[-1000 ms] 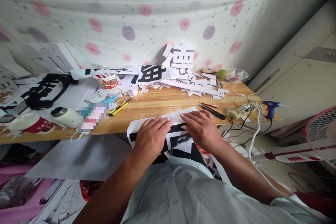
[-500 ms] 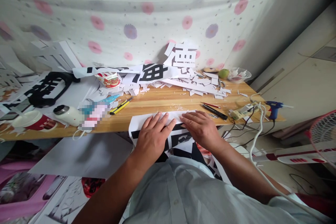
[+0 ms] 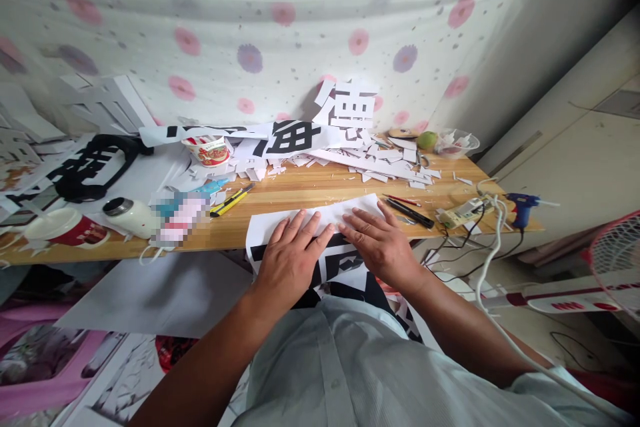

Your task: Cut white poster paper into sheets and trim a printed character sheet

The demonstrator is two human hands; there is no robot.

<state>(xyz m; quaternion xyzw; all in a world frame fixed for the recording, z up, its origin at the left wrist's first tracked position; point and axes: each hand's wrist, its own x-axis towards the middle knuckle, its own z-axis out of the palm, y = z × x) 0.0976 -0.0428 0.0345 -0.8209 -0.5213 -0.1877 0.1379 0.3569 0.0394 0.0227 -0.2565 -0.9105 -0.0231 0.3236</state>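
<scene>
A white paper sheet (image 3: 325,217) printed with bold black strokes lies over the front edge of the wooden table (image 3: 300,184), its near part hanging down toward my lap. Flat on its left half rests my left hand (image 3: 295,253), fingers spread and pointing away from me. My right hand (image 3: 383,243) presses on the right half, fingers stretched out, partly covering a black stroke. Neither hand grips anything. Just beyond the right hand are a black pen (image 3: 409,212) and a thin red pencil (image 3: 403,199).
A yellow utility knife (image 3: 233,201) lies left of the sheet, near a white bottle (image 3: 130,217) and a red-and-white cup (image 3: 70,230). Paper scraps (image 3: 370,163) and a noodle bowl (image 3: 207,150) sit behind. At right are a power strip (image 3: 463,212), cables and a blue glue gun (image 3: 521,207).
My right hand has opened out from a more bent pose and lies flatter on the sheet. The sheet's far right corner now shows farther up the table. My left hand has barely moved.
</scene>
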